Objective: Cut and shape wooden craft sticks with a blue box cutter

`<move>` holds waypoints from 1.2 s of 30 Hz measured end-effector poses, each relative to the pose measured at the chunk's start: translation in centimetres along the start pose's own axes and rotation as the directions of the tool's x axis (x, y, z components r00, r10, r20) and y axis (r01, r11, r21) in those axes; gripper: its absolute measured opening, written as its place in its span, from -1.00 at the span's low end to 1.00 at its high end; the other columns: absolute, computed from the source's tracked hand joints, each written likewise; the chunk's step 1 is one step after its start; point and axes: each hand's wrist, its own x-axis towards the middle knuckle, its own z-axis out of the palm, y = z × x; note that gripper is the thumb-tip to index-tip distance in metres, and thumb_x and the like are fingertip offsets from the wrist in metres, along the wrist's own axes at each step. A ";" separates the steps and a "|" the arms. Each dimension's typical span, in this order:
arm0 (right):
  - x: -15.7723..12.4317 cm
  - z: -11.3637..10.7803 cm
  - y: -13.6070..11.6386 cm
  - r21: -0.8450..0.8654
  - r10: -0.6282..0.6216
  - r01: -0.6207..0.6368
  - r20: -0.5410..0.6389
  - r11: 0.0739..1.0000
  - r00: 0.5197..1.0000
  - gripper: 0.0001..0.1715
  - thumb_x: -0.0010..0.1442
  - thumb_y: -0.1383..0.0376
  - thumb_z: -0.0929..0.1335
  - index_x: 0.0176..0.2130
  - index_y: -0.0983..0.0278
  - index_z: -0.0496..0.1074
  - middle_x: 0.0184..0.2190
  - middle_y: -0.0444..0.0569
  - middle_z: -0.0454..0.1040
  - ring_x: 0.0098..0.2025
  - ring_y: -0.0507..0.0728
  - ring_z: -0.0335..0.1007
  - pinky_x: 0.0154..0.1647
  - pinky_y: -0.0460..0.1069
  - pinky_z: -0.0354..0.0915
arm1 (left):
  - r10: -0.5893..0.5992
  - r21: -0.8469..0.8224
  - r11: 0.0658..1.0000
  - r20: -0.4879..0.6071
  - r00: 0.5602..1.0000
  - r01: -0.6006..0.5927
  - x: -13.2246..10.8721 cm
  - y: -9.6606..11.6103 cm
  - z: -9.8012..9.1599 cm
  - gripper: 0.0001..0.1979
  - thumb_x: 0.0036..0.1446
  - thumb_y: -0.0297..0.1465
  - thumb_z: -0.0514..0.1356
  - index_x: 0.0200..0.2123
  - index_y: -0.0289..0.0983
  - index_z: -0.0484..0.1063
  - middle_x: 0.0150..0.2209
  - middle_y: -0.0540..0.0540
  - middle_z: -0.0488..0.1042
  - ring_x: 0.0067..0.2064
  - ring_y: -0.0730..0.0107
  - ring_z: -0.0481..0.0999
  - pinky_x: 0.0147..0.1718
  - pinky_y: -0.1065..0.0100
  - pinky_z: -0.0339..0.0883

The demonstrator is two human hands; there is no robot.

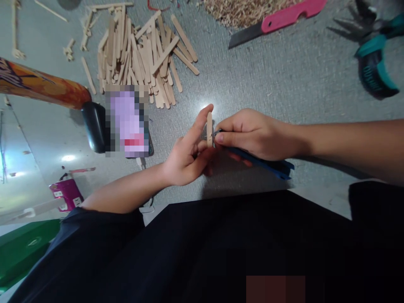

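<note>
Between the fingers of my left hand [189, 162] is a short wooden craft stick [209, 128], held upright in the picture with the index finger stretched along it. My right hand [257, 134] is wrapped round a blue-handled utility knife [268, 163]. The knife's tip, pinched near my right thumb and index finger, meets or nearly meets the stick's right edge. Most of the blade is hidden by my fingers. Above my hands lies a loose pile of craft sticks [142, 54] on the grey table [202, 84].
Wood shavings [246, 10] are heaped at the back, beside a pink-handled knife or small saw [290, 19]. Teal-handled pliers [374, 63] lie far right. Left are a phone [131, 122], a black object [94, 126], an orange can [44, 84] and a purple power strip [67, 195].
</note>
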 end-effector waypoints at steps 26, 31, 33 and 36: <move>0.3 0.6 0.0 -0.116 -0.024 0.007 -0.145 0.993 0.989 -0.46 0.61 0.15 0.47 -0.43 0.22 0.45 -0.58 -0.16 0.52 -0.63 0.01 0.44 -0.63 -0.06 0.26 | -0.108 -0.146 0.984 -0.009 0.994 0.105 0.6 1.4 0.0 -0.09 0.56 -0.07 0.36 0.74 0.10 -0.04 -0.32 0.05 0.70 -0.52 0.34 0.68 -0.59 0.40 0.58; 0.1 0.9 0.1 -0.049 -0.066 0.057 -0.219 0.997 0.973 -0.52 0.63 0.14 0.44 -0.36 0.21 0.45 -0.54 -0.18 0.51 -0.58 0.02 0.45 -0.57 -0.06 0.30 | -0.121 -0.147 0.981 0.026 0.992 0.123 0.7 1.8 -0.2 -0.08 0.58 -0.16 0.34 0.77 0.08 -0.10 -0.39 0.08 0.68 -0.58 0.37 0.64 -0.64 0.44 0.51; 0.1 1.0 0.0 -0.001 -0.080 0.083 -0.258 0.997 0.963 -0.54 0.65 0.11 0.43 -0.32 0.20 0.45 -0.54 -0.19 0.50 -0.58 0.02 0.43 -0.56 -0.05 0.29 | -0.133 -0.148 0.979 0.039 0.990 0.137 0.8 2.1 -0.4 -0.06 0.59 -0.18 0.32 0.78 0.05 -0.15 -0.37 0.06 0.71 -0.59 0.36 0.64 -0.65 0.44 0.49; 0.0 0.9 -0.1 -0.045 -0.084 0.075 -0.232 0.996 0.969 -0.54 0.64 0.14 0.42 -0.34 0.20 0.43 -0.55 -0.19 0.50 -0.58 0.02 0.43 -0.57 -0.05 0.28 | -0.139 -0.164 0.976 0.025 0.990 0.141 1.0 2.5 -0.5 -0.06 0.60 -0.19 0.31 0.78 0.04 -0.17 -0.36 0.06 0.73 -0.60 0.36 0.64 -0.66 0.42 0.50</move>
